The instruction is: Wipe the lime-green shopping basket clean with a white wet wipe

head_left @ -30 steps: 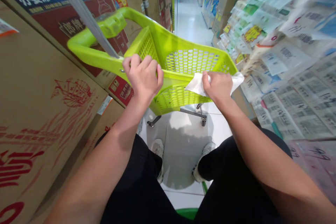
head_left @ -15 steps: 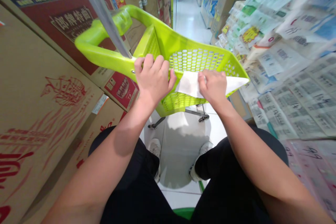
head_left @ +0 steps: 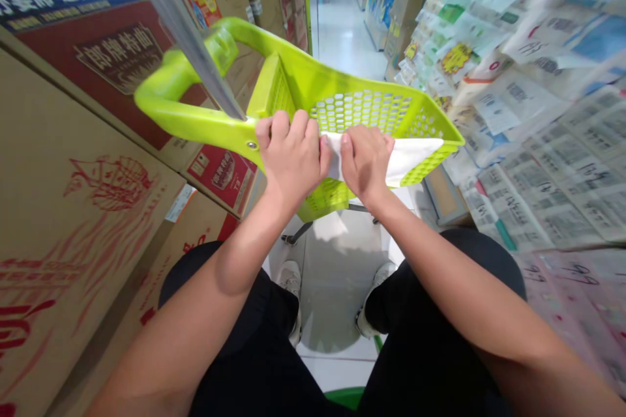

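A lime-green plastic shopping cart [head_left: 274, 94] stands side-on before me, its perforated basket toward the right and its handle toward the left. My left hand [head_left: 293, 150] is closed over the near rim, close to the foot of a grey metal pole [head_left: 195, 39]. Just to its right, my right hand [head_left: 366, 159] presses a white cloth [head_left: 415, 155] onto the same rim, fingers curled over the edge. The cloth drapes over the rim on both sides of that hand, and its left end reaches my left thumb.
Large cardboard cartons [head_left: 73, 208] are stacked along the left. Hanging packaged goods [head_left: 518, 98] line the right side, above pink packs [head_left: 577, 306]. My shoes [head_left: 291, 280] rest on the tiled floor [head_left: 332, 287]. An aisle [head_left: 337, 32] runs away behind the cart.
My right hand has slid left along the rim and is now close to my left hand. The cloth is bunched differently. The left hand keeps its grip, and the view has shifted slightly.
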Tool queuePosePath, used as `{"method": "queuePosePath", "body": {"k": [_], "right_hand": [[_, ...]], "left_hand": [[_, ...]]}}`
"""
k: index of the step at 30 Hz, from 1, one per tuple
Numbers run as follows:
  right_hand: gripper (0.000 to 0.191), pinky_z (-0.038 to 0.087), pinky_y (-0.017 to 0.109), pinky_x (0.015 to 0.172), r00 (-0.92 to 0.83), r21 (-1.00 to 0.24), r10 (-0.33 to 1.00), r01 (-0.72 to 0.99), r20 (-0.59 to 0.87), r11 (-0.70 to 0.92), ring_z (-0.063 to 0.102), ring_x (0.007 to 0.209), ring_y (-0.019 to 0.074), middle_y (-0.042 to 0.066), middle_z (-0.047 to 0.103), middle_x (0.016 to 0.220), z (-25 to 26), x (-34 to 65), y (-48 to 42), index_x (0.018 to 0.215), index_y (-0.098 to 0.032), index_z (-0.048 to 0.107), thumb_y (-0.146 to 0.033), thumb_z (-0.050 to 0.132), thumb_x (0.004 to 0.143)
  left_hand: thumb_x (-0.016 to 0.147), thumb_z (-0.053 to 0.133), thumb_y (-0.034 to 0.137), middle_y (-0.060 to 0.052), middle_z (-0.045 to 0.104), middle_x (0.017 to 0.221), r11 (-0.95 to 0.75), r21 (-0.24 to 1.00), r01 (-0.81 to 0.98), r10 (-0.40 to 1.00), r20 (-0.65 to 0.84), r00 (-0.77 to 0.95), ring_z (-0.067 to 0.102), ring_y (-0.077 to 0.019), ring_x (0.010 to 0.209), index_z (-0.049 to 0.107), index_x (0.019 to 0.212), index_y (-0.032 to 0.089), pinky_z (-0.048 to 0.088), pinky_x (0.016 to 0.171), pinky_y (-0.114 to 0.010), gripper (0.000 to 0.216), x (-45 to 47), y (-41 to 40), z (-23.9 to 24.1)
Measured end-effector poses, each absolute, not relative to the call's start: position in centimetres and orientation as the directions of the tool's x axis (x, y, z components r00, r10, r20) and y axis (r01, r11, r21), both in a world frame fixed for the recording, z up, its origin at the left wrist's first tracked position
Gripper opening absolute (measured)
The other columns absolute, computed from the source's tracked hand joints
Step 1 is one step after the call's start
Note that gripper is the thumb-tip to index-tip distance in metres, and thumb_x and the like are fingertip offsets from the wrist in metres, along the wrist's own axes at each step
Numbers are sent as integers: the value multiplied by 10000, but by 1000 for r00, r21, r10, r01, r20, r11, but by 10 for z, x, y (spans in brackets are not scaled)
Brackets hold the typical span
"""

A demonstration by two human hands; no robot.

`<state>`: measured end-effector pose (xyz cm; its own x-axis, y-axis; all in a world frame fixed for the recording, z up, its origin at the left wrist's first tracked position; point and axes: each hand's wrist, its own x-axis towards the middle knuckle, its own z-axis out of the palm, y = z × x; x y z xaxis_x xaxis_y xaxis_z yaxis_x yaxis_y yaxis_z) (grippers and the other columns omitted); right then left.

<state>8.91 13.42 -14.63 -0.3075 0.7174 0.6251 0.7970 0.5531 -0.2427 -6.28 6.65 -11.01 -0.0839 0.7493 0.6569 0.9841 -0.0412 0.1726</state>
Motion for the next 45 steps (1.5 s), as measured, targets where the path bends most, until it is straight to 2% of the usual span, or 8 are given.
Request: {"method": "queuePosePath", "body": {"k": [6,10,13,21,28,35,41,45], "right_hand": [[495,366,422,959,-505,-144,618,693,602,706,653,1091,300,111,786,1111,-140,109,141,1135,-242,733,-475,299,1187],[555,345,421,869,-358,-150,747,843,561,516,655,931,301,134,787,944,-148,163,172,893,-215,714,-427,282,1169],[524,327,416,831,-304,-149,780,881,547,449,642,884,300,139,773,913,-153,179,181,866,-211,697,-413,303,1148],[518,379,429,905,-403,-159,680,780,612,605,677,1006,306,117,782,984,-143,98,138,952,-240,695,-482,294,1172],[548,391,434,872,-482,-129,688,762,543,635,665,971,306,117,785,1000,-128,93,127,986,-234,717,-545,305,1168],[592,374,504,950,-279,-138,757,890,591,435,620,1109,392,196,773,1044,-146,163,159,923,-176,765,-576,377,1121],[638,377,429,805,-227,-140,769,915,597,379,649,832,311,173,761,833,-150,164,163,826,-175,775,-586,384,1118],[661,384,429,790,-241,-161,756,895,608,415,675,813,304,169,791,855,-143,129,153,872,-178,808,-555,338,1145]], "left_hand": [[1061,457,579,-73,738,1224,-39,200,979,781,618,-95,534,-400,1310,657,969,306,210,1199,-644,351,-86,66,-110],[1067,441,540,-113,730,1192,22,115,993,737,669,-94,544,-409,1231,648,940,289,249,1134,-678,350,-107,72,-110],[1056,452,529,-96,740,1137,14,159,987,713,691,-122,533,-413,1222,651,927,305,249,1116,-695,327,-115,77,-109],[1073,424,533,-89,739,1207,-53,204,977,768,634,-91,528,-425,1307,649,956,304,221,1160,-673,342,-85,55,-106],[1054,439,607,-63,745,1202,-80,258,963,784,612,-99,527,-405,1354,654,980,319,193,1209,-633,367,-90,55,-109],[1041,413,571,-72,739,1174,-38,273,961,755,639,-151,494,-401,1294,638,896,313,168,1194,-684,371,-121,74,-109],[1060,446,474,-74,758,1106,-42,246,968,698,701,-148,523,-408,1245,600,826,312,223,1141,-706,323,-109,70,-109],[1075,446,481,-69,760,1111,-42,227,973,714,688,-130,538,-403,1233,587,832,305,242,1132,-694,331,-89,58,-109]]}}
